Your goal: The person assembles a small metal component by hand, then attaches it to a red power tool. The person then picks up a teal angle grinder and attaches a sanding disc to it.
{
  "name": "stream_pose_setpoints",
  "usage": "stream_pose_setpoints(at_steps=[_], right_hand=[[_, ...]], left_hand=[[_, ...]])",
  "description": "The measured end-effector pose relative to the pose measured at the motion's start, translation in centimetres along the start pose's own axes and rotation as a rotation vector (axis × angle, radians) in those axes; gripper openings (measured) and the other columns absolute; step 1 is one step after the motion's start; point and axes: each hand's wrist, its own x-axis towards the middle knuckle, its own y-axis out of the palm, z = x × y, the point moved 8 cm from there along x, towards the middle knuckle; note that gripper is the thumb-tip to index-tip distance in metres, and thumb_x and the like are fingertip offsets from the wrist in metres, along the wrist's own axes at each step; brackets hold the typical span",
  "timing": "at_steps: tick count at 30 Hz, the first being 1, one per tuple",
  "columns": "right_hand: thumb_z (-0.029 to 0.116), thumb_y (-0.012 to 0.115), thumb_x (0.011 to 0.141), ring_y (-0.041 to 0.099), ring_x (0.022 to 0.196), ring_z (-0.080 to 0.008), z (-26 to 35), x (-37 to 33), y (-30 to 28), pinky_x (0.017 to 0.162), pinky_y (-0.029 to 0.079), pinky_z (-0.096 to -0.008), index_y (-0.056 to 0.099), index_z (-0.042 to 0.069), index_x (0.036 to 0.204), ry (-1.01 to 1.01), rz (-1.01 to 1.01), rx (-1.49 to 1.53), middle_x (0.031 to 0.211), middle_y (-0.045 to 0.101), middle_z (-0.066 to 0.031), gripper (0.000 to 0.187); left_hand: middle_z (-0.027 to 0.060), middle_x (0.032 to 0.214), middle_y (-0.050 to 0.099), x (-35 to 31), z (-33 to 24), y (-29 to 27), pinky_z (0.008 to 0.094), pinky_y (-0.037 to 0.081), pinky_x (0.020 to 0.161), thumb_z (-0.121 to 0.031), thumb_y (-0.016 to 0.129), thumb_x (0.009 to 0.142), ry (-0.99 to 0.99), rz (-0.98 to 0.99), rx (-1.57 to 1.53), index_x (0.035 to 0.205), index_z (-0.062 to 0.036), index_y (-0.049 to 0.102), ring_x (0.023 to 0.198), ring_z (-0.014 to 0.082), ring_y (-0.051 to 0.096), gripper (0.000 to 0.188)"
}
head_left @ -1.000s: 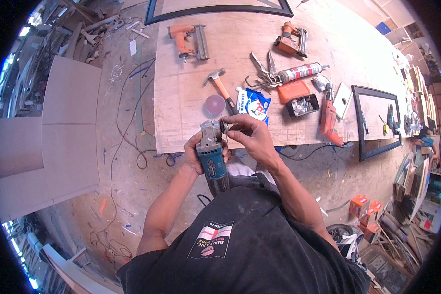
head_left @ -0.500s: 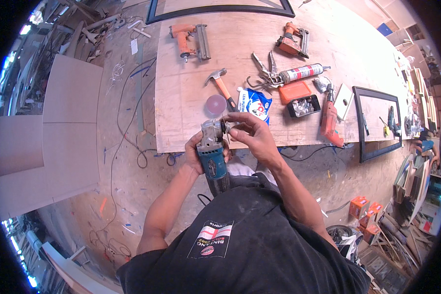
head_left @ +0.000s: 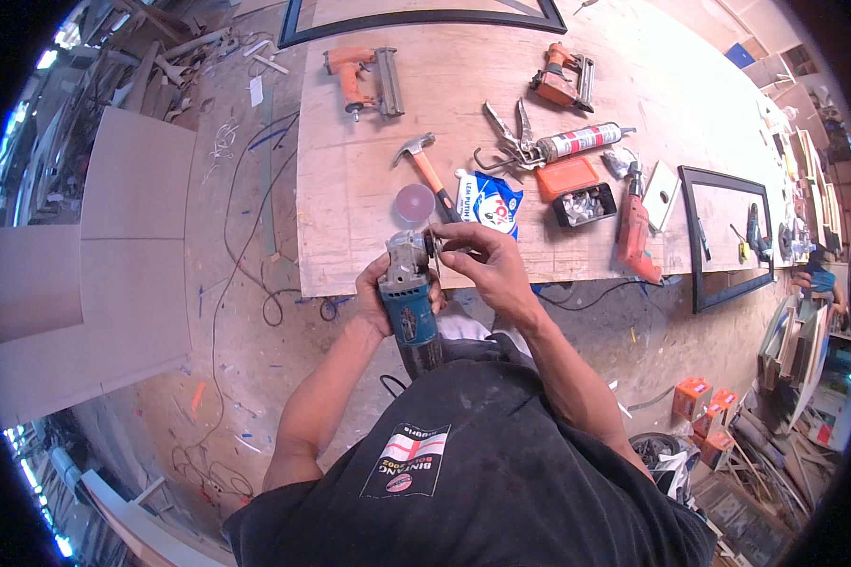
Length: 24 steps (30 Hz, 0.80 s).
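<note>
Left hand: the left hand [head_left: 380, 295] is wrapped round the body of a blue angle grinder [head_left: 408, 300], fingers clenched on it, holding it just off the near edge of the workbench [head_left: 350, 189].
Right hand: the right hand [head_left: 487, 269] is at the grinder's head, fingertips pinched on something small and dark there — possibly a nut or a key, it is too small to tell.
Grinder: held between both hands in front of the person's chest, head toward the bench, handle toward the body, above the dusty floor.
Disc: a round pink disc [head_left: 414, 200] lies flat on the bench just beyond the grinder's head.
Hammer: a hammer with an orange handle [head_left: 425, 170] lies beside the disc, its handle running toward the right hand.
Bag: a blue and white bag [head_left: 489, 201] sits just right of the hammer.
Further back: an orange nail gun [head_left: 361, 77] at the far left of the bench, a second one [head_left: 563, 80] further right, and pliers [head_left: 509, 140] beside a sealant tube [head_left: 577, 142].
Right side: an orange box [head_left: 567, 177], a black tray of small metal parts [head_left: 584, 204] and a red drill [head_left: 633, 231] — all well apart from the hands.
</note>
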Motion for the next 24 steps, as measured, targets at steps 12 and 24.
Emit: stream_pose_setpoints(at_steps=[12, 24], right_hand=[[0.018, 0.069, 0.096, 0.067, 0.104, -0.0158, -0.9, -0.3, -0.3, 0.089, 0.056, -0.0319, 0.067, -0.003, 0.123, 0.1, -0.034, 0.04, 0.115, 0.072, -0.0102, 0.034], [0.012, 0.073, 0.093, 0.067, 0.101, -0.0156, 0.3, 0.0, -0.3, 0.092, 0.055, -0.0305, 0.065, -0.003, 0.123, -0.041, -0.065, 0.116, 0.11, 0.071, -0.0107, 0.034]], left_hand=[[0.0239, 0.099, 0.068, 0.3, 0.1, -0.5, 0.0506, 0.056, 0.076, -0.059, 0.06, 0.084, 0.006, -0.012, -0.026, 0.125, -0.0016, 0.061, 0.08, 0.0374, 0.068, 0.071], [0.0252, 0.095, 0.065, 0.4, 0.1, -1.5, 0.0511, 0.056, 0.072, -0.066, 0.057, 0.084, -0.004, -0.066, 0.011, 0.124, -0.0081, 0.061, 0.077, 0.0411, 0.067, 0.07]])
